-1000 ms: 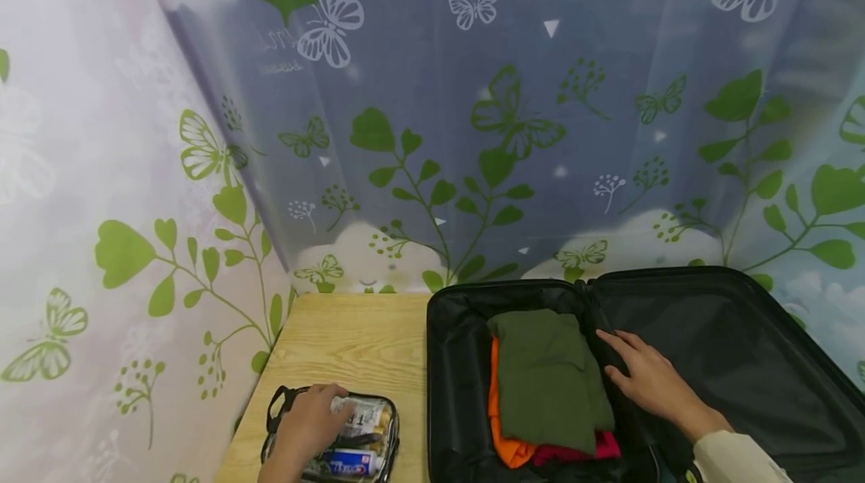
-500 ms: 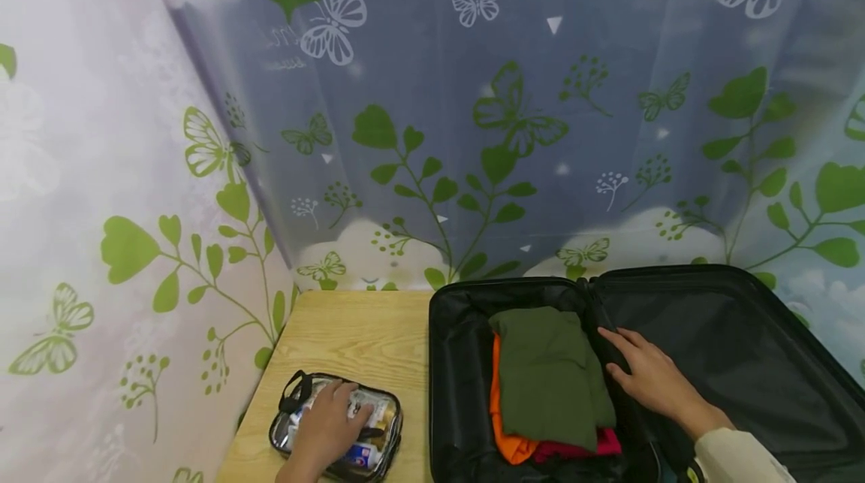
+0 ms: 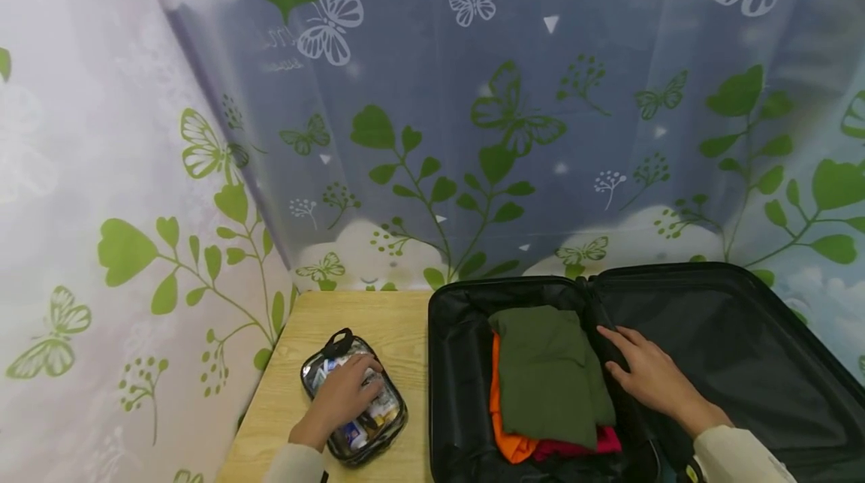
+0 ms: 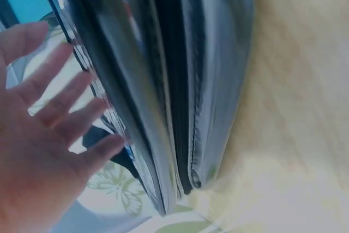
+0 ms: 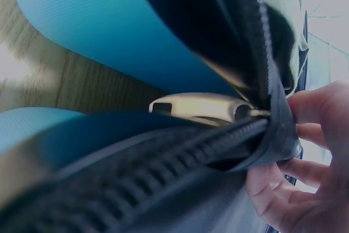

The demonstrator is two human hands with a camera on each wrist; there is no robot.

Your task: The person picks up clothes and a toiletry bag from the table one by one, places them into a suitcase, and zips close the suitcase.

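A clear toiletry pouch point(image 3: 388, 423) with black trim and a black loop handle lies angled on the table, tubes and small packs showing through it. My left hand point(image 3: 341, 396) rests over its top, fingers spread; in the left wrist view the fingertips point(image 4: 112, 144) touch its clear face without curling round it. The open black suitcase point(image 3: 461, 378) lies to the right. My right hand point(image 3: 652, 378) holds its middle edge, and in the right wrist view thumb and fingers point(image 5: 264, 186) lie on either side of the black zippered fabric.
Folded clothes lie in the suitcase's left half: a dark green garment point(image 3: 550, 378) on top, orange point(image 3: 510, 449) and red point(image 3: 577, 449) ones below. The suitcase's other half point(image 3: 730, 348) lies open to the right. A patterned curtain point(image 3: 432, 130) stands behind the wooden table point(image 3: 365, 318).
The pouch has moved forward and to the right on the table and turned clockwise, the left hand staying on top of it. The right hand and the clothes have not moved.
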